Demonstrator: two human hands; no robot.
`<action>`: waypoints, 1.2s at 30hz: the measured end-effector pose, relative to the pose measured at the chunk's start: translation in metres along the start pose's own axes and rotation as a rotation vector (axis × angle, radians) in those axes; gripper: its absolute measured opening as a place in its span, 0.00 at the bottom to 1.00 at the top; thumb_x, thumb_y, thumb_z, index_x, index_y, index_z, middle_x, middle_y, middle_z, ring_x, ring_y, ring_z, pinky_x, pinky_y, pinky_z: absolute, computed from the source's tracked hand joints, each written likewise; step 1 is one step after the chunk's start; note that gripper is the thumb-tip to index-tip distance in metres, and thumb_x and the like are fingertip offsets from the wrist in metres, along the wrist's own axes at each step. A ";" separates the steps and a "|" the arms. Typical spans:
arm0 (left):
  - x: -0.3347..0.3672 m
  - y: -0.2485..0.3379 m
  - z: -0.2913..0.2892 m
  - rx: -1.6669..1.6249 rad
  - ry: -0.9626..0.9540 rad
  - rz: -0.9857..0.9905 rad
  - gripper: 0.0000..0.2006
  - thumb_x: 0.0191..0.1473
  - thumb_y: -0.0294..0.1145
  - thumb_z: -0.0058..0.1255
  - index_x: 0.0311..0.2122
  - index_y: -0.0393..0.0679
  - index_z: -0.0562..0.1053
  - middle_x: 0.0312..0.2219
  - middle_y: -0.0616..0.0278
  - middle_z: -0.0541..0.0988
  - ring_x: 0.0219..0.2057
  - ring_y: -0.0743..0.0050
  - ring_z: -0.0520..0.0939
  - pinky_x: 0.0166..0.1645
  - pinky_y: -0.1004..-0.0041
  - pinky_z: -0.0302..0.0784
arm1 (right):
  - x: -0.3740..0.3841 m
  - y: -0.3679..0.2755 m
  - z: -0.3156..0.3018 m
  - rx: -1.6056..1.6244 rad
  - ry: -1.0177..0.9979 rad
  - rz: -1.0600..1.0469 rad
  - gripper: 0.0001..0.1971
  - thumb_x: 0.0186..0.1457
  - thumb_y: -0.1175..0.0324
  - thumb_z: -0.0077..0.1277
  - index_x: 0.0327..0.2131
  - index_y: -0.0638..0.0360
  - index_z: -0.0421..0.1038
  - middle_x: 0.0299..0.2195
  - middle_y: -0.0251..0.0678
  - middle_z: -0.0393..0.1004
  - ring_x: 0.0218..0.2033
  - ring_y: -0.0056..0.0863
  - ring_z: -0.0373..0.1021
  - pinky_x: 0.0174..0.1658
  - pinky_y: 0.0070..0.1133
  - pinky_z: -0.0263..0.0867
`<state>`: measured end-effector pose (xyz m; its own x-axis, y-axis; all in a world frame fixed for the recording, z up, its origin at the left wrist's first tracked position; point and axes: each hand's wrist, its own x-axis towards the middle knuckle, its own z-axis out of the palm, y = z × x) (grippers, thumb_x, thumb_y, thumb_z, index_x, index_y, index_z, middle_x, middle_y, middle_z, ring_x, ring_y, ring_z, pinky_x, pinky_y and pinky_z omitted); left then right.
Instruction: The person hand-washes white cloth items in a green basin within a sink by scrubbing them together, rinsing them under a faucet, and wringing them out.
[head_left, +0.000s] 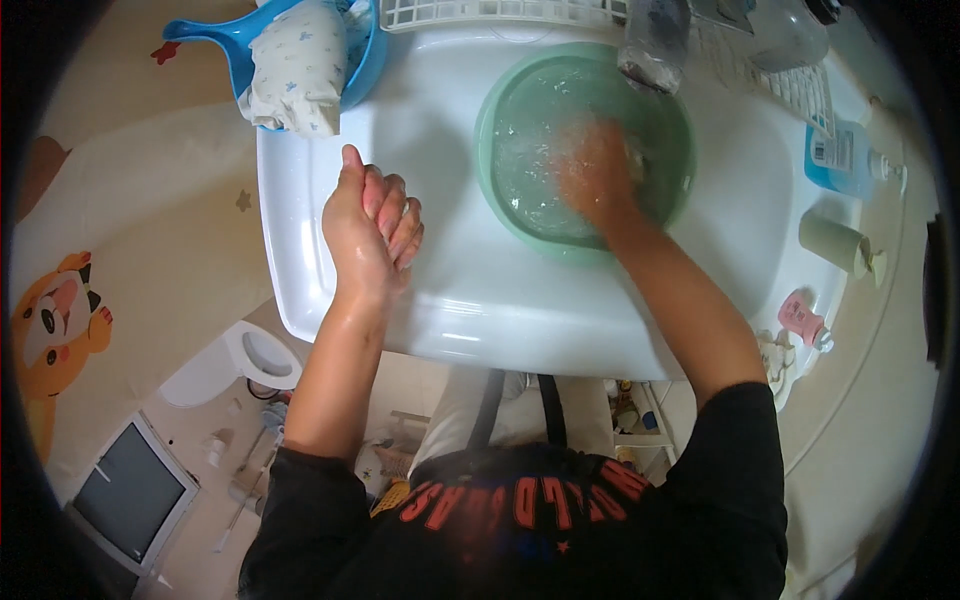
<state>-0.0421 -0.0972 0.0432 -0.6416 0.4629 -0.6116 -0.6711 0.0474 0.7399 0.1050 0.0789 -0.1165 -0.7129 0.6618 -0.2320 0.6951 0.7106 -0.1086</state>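
In the white sink (430,190) stands a round green basin (487,150) of water. My right hand (597,175) is down in the basin, its fingers smeared by motion and splashing water. A small pale patch shows beside that hand, too blurred to name. My left hand (372,220) hangs over the left part of the sink, apart from the basin. Its fingers are curled into a loose fist, the thumb stretched upward, and the skin looks wet. Nothing sticks out of it.
A blue dipper (240,45) at the far left holds a patterned white cloth (295,70). At the back are a white rack (500,12) and a clear container (655,45). Along the right stand a blue pump bottle (840,160), a pale green bottle (832,243) and a pink bottle (800,315).
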 end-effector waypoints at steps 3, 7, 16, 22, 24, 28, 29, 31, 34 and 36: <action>-0.005 -0.001 0.007 0.021 -0.012 -0.003 0.26 0.63 0.53 0.35 0.16 0.54 0.52 0.08 0.73 0.52 0.07 0.83 0.47 0.09 0.79 0.40 | 0.026 0.005 0.000 0.020 0.215 -0.514 0.11 0.52 0.62 0.47 0.37 0.55 0.73 0.38 0.45 0.74 0.45 0.42 0.68 0.52 0.38 0.59; -0.012 0.009 0.007 0.047 0.030 0.032 0.25 0.64 0.53 0.34 0.16 0.54 0.52 0.09 0.73 0.52 0.07 0.83 0.47 0.09 0.80 0.40 | 0.044 -0.011 -0.063 0.126 -0.187 -0.211 0.13 0.57 0.62 0.44 0.39 0.58 0.73 0.40 0.44 0.74 0.48 0.41 0.68 0.51 0.35 0.62; -0.013 0.019 -0.027 -0.145 -0.307 -0.016 0.17 0.63 0.37 0.31 0.51 0.39 0.64 0.41 0.53 0.73 0.34 0.68 0.75 0.30 0.77 0.71 | -0.039 0.039 -0.063 0.315 0.224 -0.527 0.24 0.50 0.68 0.53 0.53 0.48 0.66 0.55 0.41 0.61 0.56 0.46 0.57 0.60 0.38 0.54; -0.013 0.001 -0.025 -0.123 -0.233 -0.018 0.21 0.62 0.33 0.43 0.58 0.43 0.57 0.49 0.48 0.70 0.38 0.69 0.76 0.37 0.72 0.76 | -0.031 0.006 -0.033 -0.100 0.283 -0.318 0.27 0.43 0.54 0.57 0.49 0.45 0.69 0.55 0.38 0.62 0.56 0.51 0.57 0.56 0.51 0.53; -0.008 -0.006 -0.030 -0.235 -0.250 -0.066 0.21 0.62 0.37 0.45 0.57 0.46 0.59 0.44 0.53 0.72 0.29 0.76 0.72 0.31 0.76 0.72 | -0.013 0.005 -0.016 -0.217 0.356 -0.435 0.21 0.45 0.54 0.55 0.43 0.46 0.72 0.49 0.40 0.67 0.53 0.47 0.60 0.54 0.48 0.56; 0.005 -0.019 -0.023 -0.655 -0.424 -0.252 0.16 0.62 0.39 0.44 0.52 0.44 0.64 0.35 0.61 0.70 0.25 0.79 0.66 0.30 0.79 0.68 | 0.035 0.035 0.046 -0.066 0.622 -0.654 0.16 0.48 0.53 0.53 0.38 0.47 0.74 0.42 0.40 0.71 0.46 0.44 0.66 0.47 0.49 0.61; 0.006 -0.021 -0.024 -0.655 -0.423 -0.247 0.16 0.62 0.39 0.44 0.52 0.44 0.64 0.35 0.61 0.70 0.25 0.79 0.66 0.30 0.79 0.68 | 0.045 0.028 0.043 -0.105 0.657 -0.600 0.15 0.48 0.53 0.53 0.36 0.50 0.74 0.38 0.39 0.73 0.40 0.43 0.68 0.45 0.44 0.64; 0.009 -0.026 -0.024 -0.684 -0.445 -0.321 0.15 0.62 0.38 0.44 0.50 0.41 0.66 0.34 0.60 0.69 0.28 0.77 0.69 0.35 0.78 0.72 | 0.053 0.023 0.033 -0.152 0.695 -0.542 0.15 0.49 0.53 0.53 0.34 0.52 0.74 0.33 0.37 0.74 0.34 0.41 0.70 0.42 0.40 0.67; -0.006 -0.014 -0.006 -0.440 -0.279 -0.220 0.16 0.60 0.29 0.46 0.52 0.37 0.64 0.37 0.59 0.71 0.32 0.73 0.72 0.44 0.74 0.76 | 0.056 0.003 -0.019 -0.018 0.306 -0.470 0.17 0.51 0.51 0.50 0.34 0.55 0.73 0.33 0.40 0.75 0.33 0.44 0.72 0.38 0.39 0.68; -0.006 -0.011 -0.001 -0.209 -0.148 -0.173 0.19 0.58 0.23 0.47 0.54 0.36 0.64 0.40 0.58 0.72 0.29 0.77 0.72 0.34 0.78 0.77 | 0.039 0.003 -0.046 0.457 0.071 -0.032 0.17 0.54 0.60 0.48 0.44 0.59 0.69 0.40 0.46 0.72 0.45 0.48 0.69 0.47 0.39 0.66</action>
<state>-0.0315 -0.1015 0.0385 -0.4605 0.5888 -0.6642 -0.8371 -0.0392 0.5456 0.0748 0.1176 -0.0813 -0.7284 0.6671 -0.1566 0.6307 0.5634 -0.5337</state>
